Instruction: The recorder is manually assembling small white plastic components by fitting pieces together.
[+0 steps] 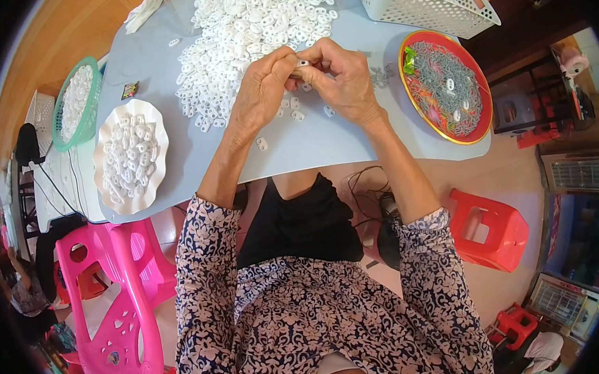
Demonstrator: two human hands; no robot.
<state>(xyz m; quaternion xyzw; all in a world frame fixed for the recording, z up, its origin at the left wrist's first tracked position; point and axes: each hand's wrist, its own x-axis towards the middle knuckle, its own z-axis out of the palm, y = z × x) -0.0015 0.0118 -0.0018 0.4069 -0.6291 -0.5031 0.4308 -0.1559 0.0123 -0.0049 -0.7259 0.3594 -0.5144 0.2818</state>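
Above the table's near half, my left hand (263,86) and my right hand (342,80) meet, fingertips pinched around a small white plastic piece (303,63). A dark hole shows in its face; the fingers cover most of the rest. Just beyond my hands spreads a large heap of similar white plastic pieces (255,22), many with two holes. A few loose white pieces (296,116) lie beneath my hands. Beside my right hand are scattered thin grey parts (380,76), too small to name. More fill a round red tray with a gold rim (489,107).
A scalloped white dish (162,144) of assembled-looking white pieces sits on the blue-grey table (257,163) at left. Beyond it is a green basket (95,96); a perforated white basket (419,12) stands far right. A pink chair (142,313) and red stool (491,233) flank me.
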